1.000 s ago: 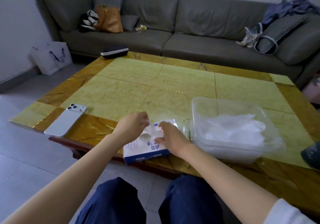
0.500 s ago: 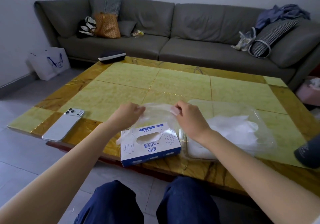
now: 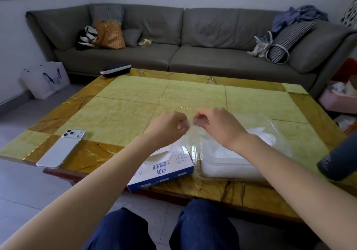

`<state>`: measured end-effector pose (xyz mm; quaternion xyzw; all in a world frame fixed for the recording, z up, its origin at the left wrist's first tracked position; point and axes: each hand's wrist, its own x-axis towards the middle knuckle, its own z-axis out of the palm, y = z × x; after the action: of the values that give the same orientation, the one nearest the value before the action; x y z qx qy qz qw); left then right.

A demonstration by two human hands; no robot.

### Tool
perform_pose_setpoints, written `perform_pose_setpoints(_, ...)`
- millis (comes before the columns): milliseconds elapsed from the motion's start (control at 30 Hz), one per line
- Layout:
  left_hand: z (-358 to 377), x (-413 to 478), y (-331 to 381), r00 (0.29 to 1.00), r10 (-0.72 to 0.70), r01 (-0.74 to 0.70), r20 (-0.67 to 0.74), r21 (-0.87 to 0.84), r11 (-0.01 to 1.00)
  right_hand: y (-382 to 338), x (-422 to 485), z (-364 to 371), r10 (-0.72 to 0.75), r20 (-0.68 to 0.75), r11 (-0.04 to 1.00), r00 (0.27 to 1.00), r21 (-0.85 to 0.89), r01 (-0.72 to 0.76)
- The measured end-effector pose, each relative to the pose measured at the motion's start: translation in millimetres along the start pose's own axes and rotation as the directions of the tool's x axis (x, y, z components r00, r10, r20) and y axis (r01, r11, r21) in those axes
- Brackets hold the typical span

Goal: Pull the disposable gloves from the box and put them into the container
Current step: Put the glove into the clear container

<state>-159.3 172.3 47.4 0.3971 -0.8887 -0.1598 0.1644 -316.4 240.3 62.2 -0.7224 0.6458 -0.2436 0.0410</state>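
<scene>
A white and blue glove box (image 3: 162, 167) lies at the table's near edge, its top slot torn open. Just right of it stands a clear plastic container (image 3: 231, 169) holding a heap of thin white gloves (image 3: 258, 139). Above the box, my left hand (image 3: 166, 128) and my right hand (image 3: 216, 126) are raised close together. Both pinch one clear disposable glove (image 3: 190, 133) at its top edge, and the film hangs down between them toward the container's left rim.
A white phone (image 3: 61, 149) lies camera-side up at the table's left edge. A dark case (image 3: 115, 69) sits at the far left corner. A dark cylindrical object (image 3: 338, 160) juts in at the right. Behind the yellow tiled table (image 3: 193, 95) runs a grey sofa (image 3: 193, 42).
Both hands rose from the box slot with a clear glove, spread it wide, and now have come close together, shifted slightly right toward the container.
</scene>
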Motion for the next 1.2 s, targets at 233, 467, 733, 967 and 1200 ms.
perform_pose_setpoints(233,-4.8,7.2,13.6,0.966,-0.208,0.131,-0.157,-0.395,0.909,7.8,-9.7,6.8,0.400,0.011,0.759,0.917,0.557,-0.338)
perform_pose_setpoints(467,-13.6,4.9,21.7,0.970,-0.227,0.120,-0.086,-0.641,0.758,18.4,-4.1,19.7,0.434,0.156,0.540,0.887,0.743,-0.395)
perform_pose_setpoints(733,-10.8,1.6,3.4,0.964,-0.259,0.233,0.050,-0.626,0.745,22.2,-2.2,18.8,0.479,0.009,0.563,0.878,0.764,-0.315)
perform_pose_setpoints(967,-9.0,3.6,-13.4,0.932,-0.326,0.361,0.159,-0.479,0.800,43.0,-3.5,-1.6,0.528,-0.093,0.693,0.844,0.622,-0.365)
perform_pose_setpoints(1200,-12.6,26.9,25.2,0.998,-0.055,0.068,0.043,-0.384,0.921,57.2,-15.6,-15.3,0.331,-0.064,0.866,0.941,0.417,-0.276)
